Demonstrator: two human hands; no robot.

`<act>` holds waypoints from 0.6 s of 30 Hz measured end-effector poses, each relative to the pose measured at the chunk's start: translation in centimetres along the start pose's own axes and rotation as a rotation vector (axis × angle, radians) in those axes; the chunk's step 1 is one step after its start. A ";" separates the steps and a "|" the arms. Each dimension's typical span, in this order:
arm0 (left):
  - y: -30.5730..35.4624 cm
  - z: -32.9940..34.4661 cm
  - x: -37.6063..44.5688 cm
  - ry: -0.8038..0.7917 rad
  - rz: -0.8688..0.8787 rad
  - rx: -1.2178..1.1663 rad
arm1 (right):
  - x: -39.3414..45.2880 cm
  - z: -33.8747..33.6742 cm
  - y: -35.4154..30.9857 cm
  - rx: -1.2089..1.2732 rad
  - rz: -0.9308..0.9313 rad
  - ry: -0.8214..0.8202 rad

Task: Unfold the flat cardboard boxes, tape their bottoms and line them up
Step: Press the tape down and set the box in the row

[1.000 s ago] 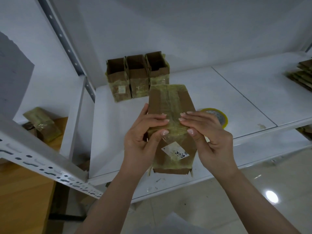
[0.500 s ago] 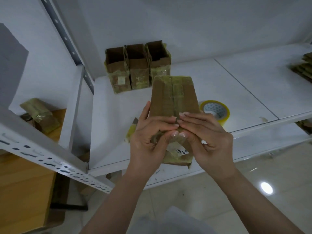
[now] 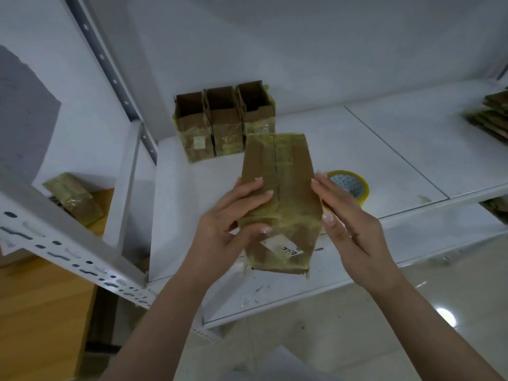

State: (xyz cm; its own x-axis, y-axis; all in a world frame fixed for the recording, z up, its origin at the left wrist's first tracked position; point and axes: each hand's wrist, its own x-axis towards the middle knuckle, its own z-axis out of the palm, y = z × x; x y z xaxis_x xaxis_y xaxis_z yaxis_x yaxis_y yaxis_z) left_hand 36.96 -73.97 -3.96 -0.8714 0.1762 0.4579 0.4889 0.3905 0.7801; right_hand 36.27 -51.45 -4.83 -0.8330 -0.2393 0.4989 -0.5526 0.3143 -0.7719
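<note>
I hold a small brown cardboard box (image 3: 286,171) above the white shelf, its taped bottom turned up toward me and a white label on its near face. My left hand (image 3: 233,218) grips its left side, fingers over the taped bottom and thumb on the near face. My right hand (image 3: 346,224) lies flat against its right side with straight fingers. Three unfolded boxes (image 3: 224,133) stand open-topped in a row at the back left of the shelf. A yellow tape roll (image 3: 350,185) lies on the shelf just behind my right hand.
A stack of flat cardboard boxes (image 3: 492,116) lies at the far right of the white shelf (image 3: 384,149). Another taped box (image 3: 74,199) sits on a wooden surface at the left, behind the shelf's metal frame (image 3: 68,237). Shiny floor lies below.
My hands have moved apart from the middle of the taped seam to the box's two sides. The box stays in my hands above the shelf.
</note>
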 end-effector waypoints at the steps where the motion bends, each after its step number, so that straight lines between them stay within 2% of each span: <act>1: 0.2 -0.5 0.7 0.034 0.024 0.024 | 0.0 -0.4 0.2 0.009 0.013 0.001; 5: 1.6 -3.1 5.0 0.205 -0.052 0.124 | 0.5 -1.9 0.6 -0.011 0.024 -0.062; 9: 3.0 -4.4 8.5 0.180 -0.163 0.047 | 0.7 -2.9 0.9 -0.091 -0.029 -0.192; 11: 3.4 -4.7 9.6 0.189 -0.211 -0.024 | 0.5 -3.2 0.9 -0.199 -0.023 -0.201; 15: 3.6 -4.3 10.9 0.108 -0.416 -0.148 | 0.9 -3.3 1.0 -0.539 -0.091 0.081; 18: 3.7 -2.8 10.8 0.095 -0.513 -0.374 | 2.3 -3.7 -0.2 -0.552 0.052 0.154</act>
State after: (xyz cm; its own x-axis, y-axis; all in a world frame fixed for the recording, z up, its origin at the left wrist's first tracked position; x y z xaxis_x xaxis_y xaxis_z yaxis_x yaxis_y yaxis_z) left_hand 29.41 -73.15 5.05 -0.9993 -0.0371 0.0093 0.0071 0.0595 0.9982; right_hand 34.39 -48.68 -2.04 -0.8311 -0.0872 0.5493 -0.4091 0.7649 -0.4976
